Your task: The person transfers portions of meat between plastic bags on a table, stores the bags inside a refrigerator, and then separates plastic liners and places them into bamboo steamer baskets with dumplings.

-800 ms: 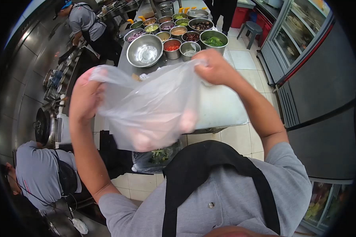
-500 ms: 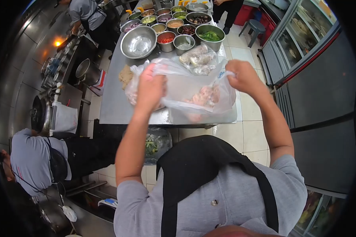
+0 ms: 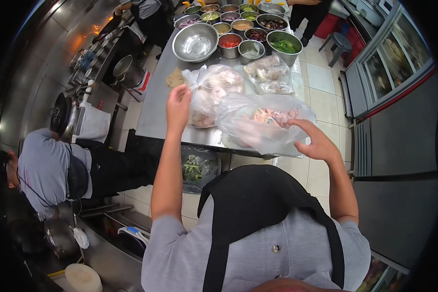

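An open clear plastic bag sits at the front edge of the steel table, with pale pink raw meat showing inside. My right hand is at the bag's right side, thumb and fingers apart, holding nothing. My left hand is raised at the left edge of a second, fuller plastic bag of pale meat. Its fingers are loosely bent with nothing visible in them; whether they touch that bag I cannot tell. Behind the open bag lies a third bag with greyish contents.
Several metal bowls of chopped ingredients stand at the back, with a large steel bowl on the left. A brown cloth-like lump lies on the steel table. Below is a lined bin with greens. Co-workers stand left, near flames and a pot.
Both hands have let go of the open bag's rim, which has sunk down. My left hand moved left, towards the fuller bag; my right hand dropped lower. The view has shifted.
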A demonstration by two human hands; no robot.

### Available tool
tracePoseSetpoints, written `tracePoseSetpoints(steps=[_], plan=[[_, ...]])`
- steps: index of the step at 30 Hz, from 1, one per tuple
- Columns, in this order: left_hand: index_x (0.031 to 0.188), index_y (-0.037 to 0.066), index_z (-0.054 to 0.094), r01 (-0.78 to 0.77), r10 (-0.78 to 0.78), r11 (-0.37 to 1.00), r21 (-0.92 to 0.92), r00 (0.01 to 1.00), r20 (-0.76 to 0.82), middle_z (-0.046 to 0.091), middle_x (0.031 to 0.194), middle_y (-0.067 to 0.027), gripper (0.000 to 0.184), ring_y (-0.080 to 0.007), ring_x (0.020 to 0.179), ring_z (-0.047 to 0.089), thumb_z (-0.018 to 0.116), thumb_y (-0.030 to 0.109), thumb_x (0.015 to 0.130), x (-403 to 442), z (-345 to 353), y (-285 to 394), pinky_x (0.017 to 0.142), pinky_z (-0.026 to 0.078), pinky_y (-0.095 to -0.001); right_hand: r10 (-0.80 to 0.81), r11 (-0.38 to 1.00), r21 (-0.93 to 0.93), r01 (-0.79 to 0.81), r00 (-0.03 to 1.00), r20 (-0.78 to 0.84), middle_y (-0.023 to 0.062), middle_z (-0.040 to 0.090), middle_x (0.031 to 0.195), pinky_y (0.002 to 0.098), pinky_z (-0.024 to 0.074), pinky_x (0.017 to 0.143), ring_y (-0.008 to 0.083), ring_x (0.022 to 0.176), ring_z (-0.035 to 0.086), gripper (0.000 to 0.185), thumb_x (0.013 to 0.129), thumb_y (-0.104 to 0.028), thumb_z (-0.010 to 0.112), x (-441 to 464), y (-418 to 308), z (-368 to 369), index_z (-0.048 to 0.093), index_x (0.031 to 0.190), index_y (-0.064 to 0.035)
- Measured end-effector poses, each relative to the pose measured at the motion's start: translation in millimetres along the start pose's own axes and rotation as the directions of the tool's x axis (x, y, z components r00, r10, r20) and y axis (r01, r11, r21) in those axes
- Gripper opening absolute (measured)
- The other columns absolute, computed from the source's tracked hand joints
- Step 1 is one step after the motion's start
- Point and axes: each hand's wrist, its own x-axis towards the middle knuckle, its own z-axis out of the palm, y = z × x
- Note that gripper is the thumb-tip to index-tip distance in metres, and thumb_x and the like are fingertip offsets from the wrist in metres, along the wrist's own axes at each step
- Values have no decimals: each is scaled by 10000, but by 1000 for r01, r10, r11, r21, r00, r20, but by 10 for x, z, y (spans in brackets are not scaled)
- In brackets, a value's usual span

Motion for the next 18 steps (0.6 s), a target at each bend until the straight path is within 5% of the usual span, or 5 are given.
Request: tracePoseSetpoints(steps=[4,5,7,13,18], plan=[[1069,-22,668,-225,153,535,814,974,169,687,1101,-175,446,-346,1093,604,685,361,839,204,360,-291,954,458,-470,16,988,153,0,994,-104,119,666,1141,344,448,982,222,1057,612,348,843,-91,646,379,-300,-42,632,1182,-13],[1044,-28,675,-229,182,334,914,968,175,692,1081,-184,460,-370,1107,590,667,381,833,159,520,-110,955,451,-493,-2,990,140,18,994,-109,119,666,1141,344,448,982,222,1057,612,348,843,-91,646,537,-378,-15,632,1182,-13],[1034,-39,671,-183,-25,301,936,980,200,683,1095,-180,433,-377,1117,571,622,346,842,168,635,-59,961,438,-493,30,982,189,2,985,-167,89,680,1079,325,490,819,167,877,604,264,874,-148,636,879,-476,129,660,1101,-16],[987,-14,651,-219,49,505,835,973,226,674,1034,-222,291,-418,1018,595,578,249,888,429,455,-414,934,439,-504,-37,975,214,60,993,-113,93,708,916,317,500,697,164,736,600,217,889,-177,626,1827,-339,778,683,1012,-8],[997,3,567,-190,107,758,623,980,169,652,944,-246,182,-431,898,619,531,167,927,214,480,-346,801,492,-465,-7,1000,-30,7,1000,17,206,694,1028,379,515,825,305,920,659,264,864,-200,658,2258,-110,1246,670,1043,-7]])
